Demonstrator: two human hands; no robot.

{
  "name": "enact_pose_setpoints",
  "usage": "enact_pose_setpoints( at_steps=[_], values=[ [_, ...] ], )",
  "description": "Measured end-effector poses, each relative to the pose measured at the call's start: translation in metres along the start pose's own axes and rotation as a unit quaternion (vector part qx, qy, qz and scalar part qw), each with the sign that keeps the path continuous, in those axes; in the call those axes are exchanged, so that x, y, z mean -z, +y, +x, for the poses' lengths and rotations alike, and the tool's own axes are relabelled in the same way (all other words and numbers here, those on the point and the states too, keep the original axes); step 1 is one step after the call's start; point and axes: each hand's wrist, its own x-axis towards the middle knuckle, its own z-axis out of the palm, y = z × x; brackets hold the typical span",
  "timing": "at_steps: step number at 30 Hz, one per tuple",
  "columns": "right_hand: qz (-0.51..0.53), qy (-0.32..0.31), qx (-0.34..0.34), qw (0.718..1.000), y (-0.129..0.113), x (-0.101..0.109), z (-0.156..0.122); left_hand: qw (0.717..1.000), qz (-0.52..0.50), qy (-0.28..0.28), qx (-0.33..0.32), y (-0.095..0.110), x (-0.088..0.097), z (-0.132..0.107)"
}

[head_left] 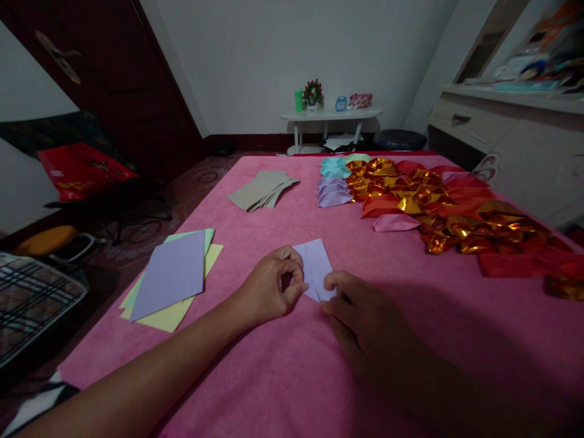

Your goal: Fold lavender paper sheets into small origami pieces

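A folded sheet of purple paper [314, 261] lies on the pink tablecloth [255, 377] in front of me, with crease lines running down its middle. My left hand [276, 283] is at its left edge, thumb and fingers curled and pinching the paper there. At the lower right corner my right hand [356, 310] grips the same paper between thumb and fingers. Part of the sheet is hidden beneath the fingers of both hands.
To the left lies a stack of purple, green and yellow paper sheets [176, 274]. Grey sheets [262, 190] are fanned out farther back. Rows of folded gold, red, purple and blue paper pieces [401, 188] cover the right side. A white side table [331, 114] stands by the wall.
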Motion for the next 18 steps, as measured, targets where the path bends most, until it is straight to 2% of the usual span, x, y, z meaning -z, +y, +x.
enact_pose_setpoints(
  at_steps=[4,7,10,18],
  values=[
    [-0.024,-0.003,0.066,0.998,-0.0001,-0.0003,0.0016,1.0,0.019,0.011,-0.002,-0.0006,0.0011,-0.0001],
    [-0.026,-0.032,0.068,0.997,0.0007,-0.0001,0.0035,0.999,0.022,0.025,0.005,-0.002,0.0018,-0.0014],
    [-0.023,-0.041,0.066,0.997,0.0015,-0.0005,0.0046,1.0,0.01,0.014,-0.005,-0.0022,0.0013,-0.003],
    [0.028,-0.048,-0.024,0.998,0.0026,0.0013,0.007,0.997,0.047,0.042,-0.047,-0.0023,-0.0055,-0.0078]
  ],
)
